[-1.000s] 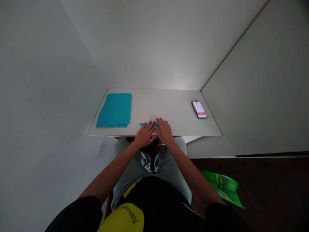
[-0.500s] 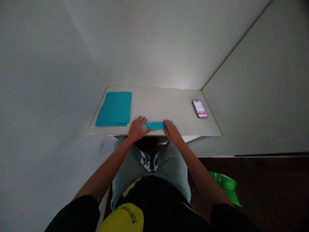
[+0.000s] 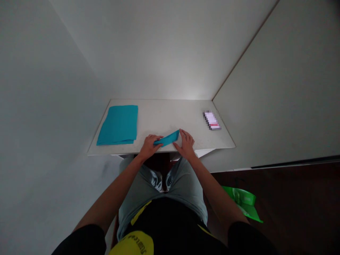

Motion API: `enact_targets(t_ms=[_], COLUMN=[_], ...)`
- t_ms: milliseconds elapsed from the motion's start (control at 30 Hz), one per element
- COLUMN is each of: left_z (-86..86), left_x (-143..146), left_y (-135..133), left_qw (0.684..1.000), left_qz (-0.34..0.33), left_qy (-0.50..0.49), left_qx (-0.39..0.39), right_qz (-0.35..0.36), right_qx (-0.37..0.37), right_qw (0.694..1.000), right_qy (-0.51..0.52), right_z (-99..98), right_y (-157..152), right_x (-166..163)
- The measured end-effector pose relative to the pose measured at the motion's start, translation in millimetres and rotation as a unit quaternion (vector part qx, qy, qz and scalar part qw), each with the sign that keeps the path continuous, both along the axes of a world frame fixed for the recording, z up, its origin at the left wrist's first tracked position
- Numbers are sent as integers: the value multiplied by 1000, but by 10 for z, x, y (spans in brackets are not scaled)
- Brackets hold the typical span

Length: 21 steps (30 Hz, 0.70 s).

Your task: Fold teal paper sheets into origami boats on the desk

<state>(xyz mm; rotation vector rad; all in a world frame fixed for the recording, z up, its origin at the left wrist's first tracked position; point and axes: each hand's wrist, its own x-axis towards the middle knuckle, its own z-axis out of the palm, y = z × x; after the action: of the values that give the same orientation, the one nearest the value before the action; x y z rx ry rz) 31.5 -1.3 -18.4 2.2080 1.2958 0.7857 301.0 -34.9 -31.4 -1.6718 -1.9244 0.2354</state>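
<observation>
White tabletop (image 3: 170,113): teal sheets (image 3: 118,124), stacked, near edges slightly uneven, flat at left; dark-edged phone (image 3: 211,120), screen blurred, at right.

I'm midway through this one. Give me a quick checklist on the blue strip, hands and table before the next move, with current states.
1. Left hand has the blue strip: ok, thumb and fingers are at its left end.
2. Right hand at the strip's other end: ok, fingertips at the right end; firmness of hold, cannot tell.
3. Strip lined up with the table's front edge: not ok, it slants, right end farther from the person.
4. Strip's creases sharp: cannot tell, too small.
5. Blue sheets apart from the strip: ok, they lie at the table's left.
6. Phone away from both hands: ok, it lies at the right.
</observation>
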Motion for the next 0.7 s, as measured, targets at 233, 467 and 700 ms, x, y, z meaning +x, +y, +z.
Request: enact_targets(t_ms=[233,467,700], left_z=[-4,-77,-95], left_x=[-37,-134,-186], left_y=[55,96,113], left_qw=[1000,993,989], left_qz=[4,98,118], left_qy=[-27,-28,-13], left_qx=[11,67,83], right_qz=[46,180,34], right_qx=[4,-40,53], right_qw=[999,982,993], right_qy=[-21,46,96], right_z=[181,194,208], right_y=[57,15,298], right_x=[127,405,1109])
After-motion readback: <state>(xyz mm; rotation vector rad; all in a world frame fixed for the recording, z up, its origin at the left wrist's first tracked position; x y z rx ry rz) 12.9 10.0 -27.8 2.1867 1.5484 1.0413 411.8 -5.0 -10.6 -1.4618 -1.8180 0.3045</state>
